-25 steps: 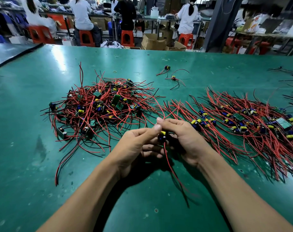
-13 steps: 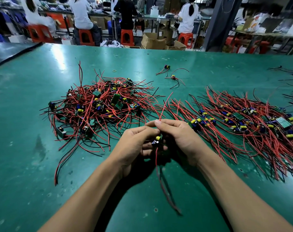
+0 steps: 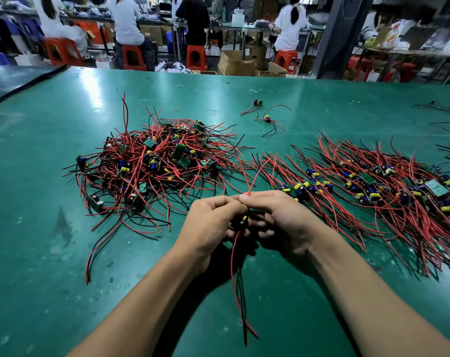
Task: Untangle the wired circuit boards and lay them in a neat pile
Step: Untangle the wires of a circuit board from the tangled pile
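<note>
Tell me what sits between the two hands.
In the head view, a small wired circuit board sits between the left hand and right hand; both hold it, and its red and black wires hang down toward the camera.

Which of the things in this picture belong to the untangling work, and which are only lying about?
Belong to the job:
held board, gripped by the left hand and right hand
tangled heap
laid-out pile

Only lying about:
rubber band
cardboard boxes
red stools
black wires at the far right edge
</note>
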A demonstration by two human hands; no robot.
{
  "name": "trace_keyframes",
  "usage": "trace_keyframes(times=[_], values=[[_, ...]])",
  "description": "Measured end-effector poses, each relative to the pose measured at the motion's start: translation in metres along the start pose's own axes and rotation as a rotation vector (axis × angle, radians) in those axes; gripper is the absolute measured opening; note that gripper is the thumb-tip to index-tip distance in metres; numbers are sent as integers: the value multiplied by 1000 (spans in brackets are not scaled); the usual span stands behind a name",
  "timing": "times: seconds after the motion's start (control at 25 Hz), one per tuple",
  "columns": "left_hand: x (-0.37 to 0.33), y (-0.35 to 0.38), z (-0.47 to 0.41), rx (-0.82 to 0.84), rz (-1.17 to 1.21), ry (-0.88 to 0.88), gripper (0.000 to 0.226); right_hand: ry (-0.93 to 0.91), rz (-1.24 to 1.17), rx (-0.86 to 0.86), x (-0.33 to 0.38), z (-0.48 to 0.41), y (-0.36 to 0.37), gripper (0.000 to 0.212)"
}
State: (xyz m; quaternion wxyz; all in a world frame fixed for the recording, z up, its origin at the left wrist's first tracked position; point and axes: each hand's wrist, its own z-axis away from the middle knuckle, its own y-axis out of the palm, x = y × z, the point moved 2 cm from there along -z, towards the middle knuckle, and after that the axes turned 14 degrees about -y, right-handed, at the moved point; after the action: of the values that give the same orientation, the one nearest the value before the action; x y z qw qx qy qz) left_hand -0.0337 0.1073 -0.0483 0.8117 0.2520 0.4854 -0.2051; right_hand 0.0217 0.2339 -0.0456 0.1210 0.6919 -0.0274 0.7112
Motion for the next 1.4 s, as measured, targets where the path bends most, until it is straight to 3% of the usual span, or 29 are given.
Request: trace_keyframes(times=[0.56, 0.8, 1.0, 1.24, 1.4], values=[[-4, -2, 3, 84, -51, -48, 7, -154, -152, -271, -8, -13, -4, 33], [-6, -3, 4, 146, -84, -75, 24, -185, -233, -378, -7, -14, -12, 29], [-6, -5, 5, 169, -66, -101, 25, -221, -168, -427, -6, -15, -20, 23], [-5, -7, 3, 163, -24, -115, 25, -326, 88, -563, -10, -14, -27, 16], [-4, -9, 2, 161, -2, -106, 23, -333, 54, -570, -9, -14, -27, 17]])
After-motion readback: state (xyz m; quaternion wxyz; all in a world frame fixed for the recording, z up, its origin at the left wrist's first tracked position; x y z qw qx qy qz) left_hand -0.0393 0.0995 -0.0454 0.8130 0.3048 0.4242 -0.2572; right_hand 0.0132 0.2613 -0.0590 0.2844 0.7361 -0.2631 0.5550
